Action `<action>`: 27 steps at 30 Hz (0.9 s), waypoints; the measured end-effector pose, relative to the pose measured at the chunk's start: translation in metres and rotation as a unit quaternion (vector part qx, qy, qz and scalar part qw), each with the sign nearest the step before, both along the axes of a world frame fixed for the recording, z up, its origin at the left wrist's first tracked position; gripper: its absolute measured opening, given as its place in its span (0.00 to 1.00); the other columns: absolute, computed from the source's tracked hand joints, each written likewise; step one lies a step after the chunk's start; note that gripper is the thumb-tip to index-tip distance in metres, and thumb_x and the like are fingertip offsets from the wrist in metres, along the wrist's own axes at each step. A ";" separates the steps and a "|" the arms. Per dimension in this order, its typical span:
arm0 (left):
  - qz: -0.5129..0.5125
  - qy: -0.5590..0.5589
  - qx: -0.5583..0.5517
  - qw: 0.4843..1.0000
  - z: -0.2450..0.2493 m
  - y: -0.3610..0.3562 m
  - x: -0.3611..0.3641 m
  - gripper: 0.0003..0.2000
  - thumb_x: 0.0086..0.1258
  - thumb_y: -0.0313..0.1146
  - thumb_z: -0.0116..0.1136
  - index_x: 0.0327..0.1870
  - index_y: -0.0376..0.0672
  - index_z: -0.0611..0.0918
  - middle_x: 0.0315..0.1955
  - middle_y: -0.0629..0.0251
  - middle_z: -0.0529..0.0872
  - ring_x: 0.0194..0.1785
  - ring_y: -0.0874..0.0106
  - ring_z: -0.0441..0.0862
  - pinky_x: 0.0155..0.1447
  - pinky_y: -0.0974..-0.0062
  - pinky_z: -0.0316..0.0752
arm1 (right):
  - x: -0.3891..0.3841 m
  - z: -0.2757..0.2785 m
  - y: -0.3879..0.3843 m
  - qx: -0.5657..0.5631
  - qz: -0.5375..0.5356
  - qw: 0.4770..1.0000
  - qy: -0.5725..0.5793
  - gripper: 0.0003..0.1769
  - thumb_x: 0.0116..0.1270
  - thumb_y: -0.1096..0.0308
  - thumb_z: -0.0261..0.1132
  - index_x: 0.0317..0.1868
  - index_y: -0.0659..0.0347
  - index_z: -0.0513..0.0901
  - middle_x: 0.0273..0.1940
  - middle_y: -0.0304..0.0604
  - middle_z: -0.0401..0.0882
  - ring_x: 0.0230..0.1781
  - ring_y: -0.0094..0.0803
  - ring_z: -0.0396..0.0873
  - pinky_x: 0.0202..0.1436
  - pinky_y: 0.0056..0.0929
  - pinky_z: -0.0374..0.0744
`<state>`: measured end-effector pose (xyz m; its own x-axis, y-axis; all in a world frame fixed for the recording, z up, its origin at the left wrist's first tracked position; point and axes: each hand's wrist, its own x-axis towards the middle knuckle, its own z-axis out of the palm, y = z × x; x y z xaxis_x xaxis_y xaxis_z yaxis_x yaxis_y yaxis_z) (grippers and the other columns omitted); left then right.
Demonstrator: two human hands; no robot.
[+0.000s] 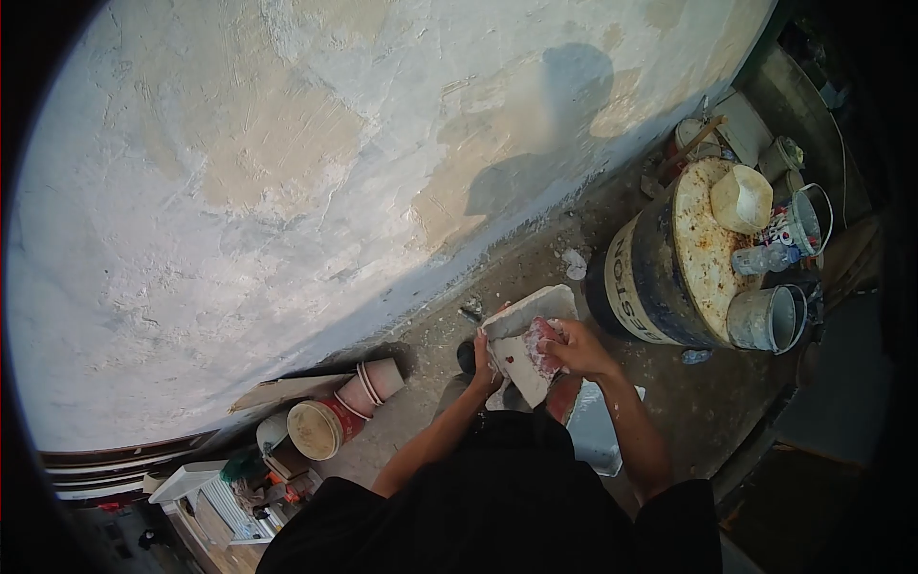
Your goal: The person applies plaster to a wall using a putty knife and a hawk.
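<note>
My left hand (486, 367) grips the near left edge of a flat white plaster board (532, 308) smeared with putty, holding it tilted in front of me. My right hand (572, 346) is closed on a small trowel with a reddish handle (543, 346), pressed against the putty on the board. Both hands are low, above the dirty concrete floor and close to the patchy plastered wall (287, 172).
A large dark drum (660, 277) with a rusty lid stands to the right, carrying a pale bowl (742, 199), a plastic bottle (760, 258) and small metal pails (765, 320). Stacked buckets (344, 407) lie on the floor to the left, beside clutter.
</note>
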<state>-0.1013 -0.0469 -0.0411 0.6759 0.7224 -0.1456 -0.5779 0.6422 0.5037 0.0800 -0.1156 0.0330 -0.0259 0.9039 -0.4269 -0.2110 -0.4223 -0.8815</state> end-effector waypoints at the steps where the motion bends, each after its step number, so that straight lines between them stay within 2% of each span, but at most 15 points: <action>1: 0.003 0.014 0.007 1.000 -0.002 0.001 -0.006 0.34 0.77 0.58 0.34 0.75 0.40 0.59 0.70 0.54 0.66 0.71 0.61 0.67 0.74 0.62 0.60 | -0.005 -0.002 0.002 -0.005 -0.007 1.000 0.027 0.15 0.68 0.73 0.64 0.52 0.70 0.77 0.39 0.36 0.81 0.37 0.18 0.77 0.40 0.21 0.77; 4: 0.002 0.037 0.015 0.999 -0.001 0.001 -0.016 0.35 0.78 0.58 0.33 0.75 0.40 0.58 0.70 0.54 0.66 0.71 0.61 0.67 0.74 0.62 0.61 | -0.016 -0.001 0.018 0.029 -0.008 0.999 0.017 0.14 0.69 0.72 0.64 0.53 0.69 0.77 0.40 0.36 0.81 0.37 0.17 0.77 0.41 0.21 0.77; 7: -0.002 0.047 0.013 0.999 0.002 0.007 -0.028 0.36 0.76 0.61 0.32 0.75 0.40 0.58 0.69 0.54 0.66 0.71 0.60 0.67 0.74 0.60 0.62 | -0.033 -0.005 0.031 0.019 -0.055 0.998 0.023 0.12 0.69 0.72 0.63 0.51 0.67 0.77 0.37 0.36 0.81 0.33 0.17 0.78 0.34 0.19 0.76; 9: -0.004 0.082 0.018 0.996 -0.001 0.021 -0.037 0.39 0.74 0.65 0.32 0.75 0.42 0.57 0.69 0.54 0.67 0.71 0.59 0.66 0.74 0.58 0.62 | -0.041 0.014 0.041 -0.015 -0.065 0.997 0.040 0.12 0.69 0.73 0.63 0.50 0.68 0.77 0.37 0.38 0.81 0.33 0.19 0.79 0.35 0.20 0.78; 11: -0.010 0.107 0.005 0.994 0.003 0.037 -0.052 0.39 0.74 0.65 0.33 0.75 0.42 0.58 0.68 0.54 0.68 0.70 0.58 0.68 0.73 0.58 0.62 | -0.057 0.020 0.050 -0.030 -0.088 0.994 0.065 0.12 0.69 0.73 0.63 0.50 0.69 0.76 0.38 0.39 0.81 0.34 0.20 0.80 0.36 0.21 0.79; 15: -0.028 0.084 -0.029 0.996 0.013 0.067 -0.076 0.39 0.73 0.65 0.33 0.74 0.43 0.61 0.67 0.55 0.70 0.68 0.57 0.71 0.72 0.56 0.63 | -0.084 0.012 0.068 -0.016 -0.127 0.988 0.088 0.14 0.69 0.72 0.63 0.52 0.69 0.75 0.39 0.39 0.82 0.35 0.21 0.81 0.36 0.21 0.80; 18: -0.023 0.102 -0.104 0.989 -0.013 0.089 -0.105 0.39 0.72 0.66 0.34 0.74 0.45 0.61 0.67 0.56 0.71 0.68 0.56 0.71 0.72 0.53 0.62 | -0.102 0.000 0.080 -0.007 -0.163 0.979 0.120 0.15 0.70 0.72 0.63 0.53 0.69 0.75 0.39 0.40 0.82 0.35 0.21 0.82 0.37 0.21 0.81; 23: -0.036 0.142 -0.130 0.981 -0.048 0.129 -0.162 0.40 0.70 0.68 0.34 0.74 0.45 0.62 0.68 0.55 0.69 0.71 0.54 0.66 0.74 0.51 0.58 | -0.104 -0.010 0.102 -0.003 -0.215 0.967 0.137 0.18 0.69 0.73 0.63 0.57 0.68 0.73 0.40 0.39 0.83 0.35 0.20 0.82 0.37 0.21 0.82; 26: -0.032 0.159 -0.147 0.976 -0.086 0.151 -0.205 0.40 0.70 0.68 0.35 0.74 0.46 0.62 0.70 0.57 0.66 0.73 0.54 0.63 0.75 0.51 0.55 | -0.097 -0.058 0.119 0.024 -0.277 0.953 0.122 0.21 0.68 0.72 0.65 0.59 0.67 0.71 0.42 0.40 0.84 0.37 0.21 0.83 0.33 0.21 0.81; 27: -0.033 0.160 -0.146 0.976 -0.090 0.159 -0.216 0.39 0.71 0.67 0.36 0.74 0.47 0.61 0.71 0.58 0.65 0.73 0.56 0.63 0.75 0.52 0.56 | -0.092 -0.077 0.126 0.008 -0.293 0.948 0.124 0.21 0.68 0.73 0.65 0.58 0.66 0.71 0.43 0.41 0.84 0.37 0.22 0.83 0.36 0.21 0.81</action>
<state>-0.3176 0.1117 -0.1308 0.6065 0.5741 -0.5501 -0.3731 0.8164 0.4408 -0.0121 0.0107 -0.0442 0.3848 0.8001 -0.4602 -0.6077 -0.1557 -0.7788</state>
